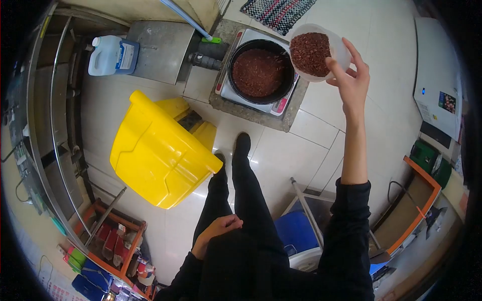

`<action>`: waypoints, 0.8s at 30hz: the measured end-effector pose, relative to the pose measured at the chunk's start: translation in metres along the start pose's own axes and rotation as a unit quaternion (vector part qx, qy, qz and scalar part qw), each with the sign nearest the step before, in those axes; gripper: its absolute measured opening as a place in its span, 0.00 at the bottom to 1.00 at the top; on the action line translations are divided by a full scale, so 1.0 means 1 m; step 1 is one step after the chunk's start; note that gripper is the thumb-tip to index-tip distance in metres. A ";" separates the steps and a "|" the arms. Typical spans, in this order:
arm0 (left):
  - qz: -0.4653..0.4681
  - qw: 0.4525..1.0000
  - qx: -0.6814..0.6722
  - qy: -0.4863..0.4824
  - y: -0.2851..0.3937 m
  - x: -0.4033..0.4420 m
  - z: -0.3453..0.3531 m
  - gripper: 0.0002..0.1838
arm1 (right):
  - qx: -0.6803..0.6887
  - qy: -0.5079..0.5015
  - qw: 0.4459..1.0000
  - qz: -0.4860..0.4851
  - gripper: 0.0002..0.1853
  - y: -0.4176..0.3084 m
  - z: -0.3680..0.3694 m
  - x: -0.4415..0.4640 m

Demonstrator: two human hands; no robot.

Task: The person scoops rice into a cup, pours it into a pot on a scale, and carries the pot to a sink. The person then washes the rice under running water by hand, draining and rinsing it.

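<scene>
My right hand [350,80] grips a translucent white bowl [343,50] by its right side, with the thumb over the rim. Dark reddish-brown grains [310,54] fill much of the bowl, which is tilted to the left. Its left edge is beside the rim of a round black pot [262,99]. Inside the pot lies a layer of similar reddish-brown grains [258,72]. The pot stands on a white, flat device [224,83] with red markings at its corners. Down by my lap, my left hand [217,233] rests with its fingers curled in and nothing visible in them.
A large yellow plastic bin [159,155] stands left of my legs. Behind it are a jug of blue liquid [114,56] and a metal box [161,47]. A blue container [296,233] is near my right leg. A woven mat [277,12] lies beyond the pot.
</scene>
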State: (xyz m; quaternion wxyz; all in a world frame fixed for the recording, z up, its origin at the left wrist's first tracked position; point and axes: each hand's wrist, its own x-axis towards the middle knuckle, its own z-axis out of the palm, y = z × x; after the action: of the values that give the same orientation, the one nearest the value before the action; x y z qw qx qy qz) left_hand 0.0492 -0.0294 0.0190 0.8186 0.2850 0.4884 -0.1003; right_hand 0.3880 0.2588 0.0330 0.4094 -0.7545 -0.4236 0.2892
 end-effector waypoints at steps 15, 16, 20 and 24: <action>0.326 0.821 0.428 0.192 0.086 0.087 -0.034 0.09 | 0.584 -0.065 0.786 0.193 0.32 0.116 -0.022 -0.059; 0.356 0.803 0.435 0.199 0.103 0.106 -0.043 0.07 | 0.569 -0.048 0.798 0.194 0.32 0.124 -0.023 -0.065; 0.406 0.784 0.405 0.238 0.184 0.161 -0.065 0.06 | 0.456 0.035 0.872 0.174 0.33 0.144 -0.033 -0.080; 0.465 0.782 0.314 0.272 0.257 0.168 -0.050 0.05 | 0.426 0.081 0.885 0.168 0.34 0.143 -0.050 -0.093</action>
State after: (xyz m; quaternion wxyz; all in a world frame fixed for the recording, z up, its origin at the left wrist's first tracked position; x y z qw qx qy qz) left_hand 0.2102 0.2280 -0.0485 0.4645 0.7339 0.4409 0.2264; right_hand 0.4402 0.1149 -0.0574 0.6696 -0.5882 -0.0923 0.4441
